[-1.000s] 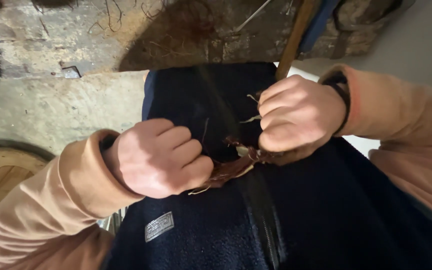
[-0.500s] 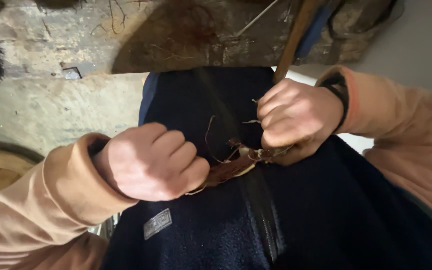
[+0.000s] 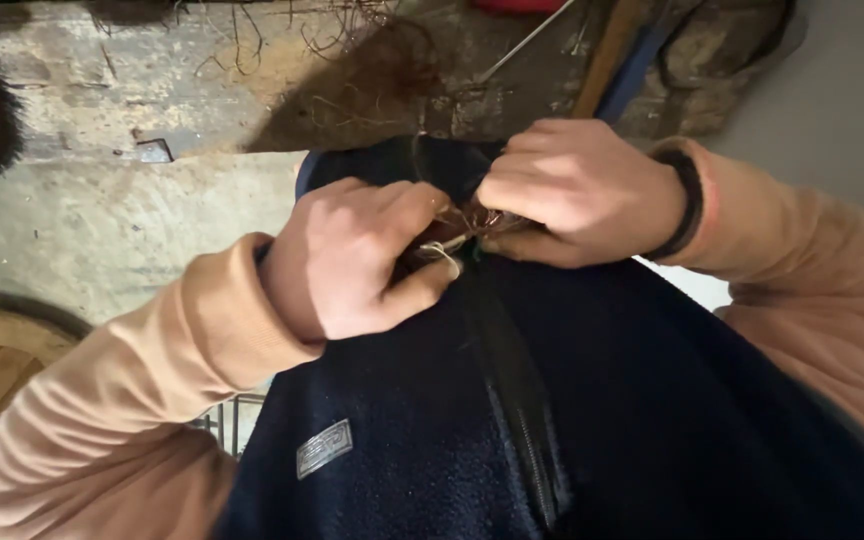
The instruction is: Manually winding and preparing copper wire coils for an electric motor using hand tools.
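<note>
Most of the small reddish-brown bundle of thin fibres (image 3: 467, 222) is hidden between the two hands, so its shape is hard to make out; only a few wiry strands and a pale loop show at the thumbs. The left hand (image 3: 357, 260) has its grip clamped on the bundle, thumb pressed against bent fingers, and the right hand (image 3: 577, 190) pinches the same bundle from the other side, its fingertips together on it. Both hands rest over the upper part of a dark navy fleece jacket (image 3: 652, 420), just above its black zip (image 3: 512, 390). A black band (image 3: 690, 205) circles the right wrist. Beyond lie a rough stone floor (image 3: 102, 230) and a loose tangle of brown roots (image 3: 352, 90).
</note>
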